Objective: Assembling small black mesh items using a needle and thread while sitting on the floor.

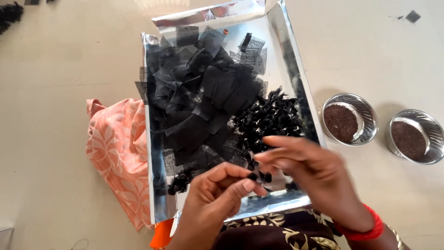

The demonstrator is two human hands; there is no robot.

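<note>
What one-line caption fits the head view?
Two hands, left and right, pinch a small black bundle above a silver tray of black mesh squares, two seed bowls alongside.

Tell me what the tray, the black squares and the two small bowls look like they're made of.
Tray: probably foil-covered card, shiny and creased. Black squares: thin mesh fabric, see-through at the edges. Bowls: polished metal, likely steel, with mirror-like rims.

My hands [259,180] hover over the tray [159,185] at centre frame; net squares [199,92] lie in it, two bowls [351,120] to its right, cloth [115,153] at its left.
</note>
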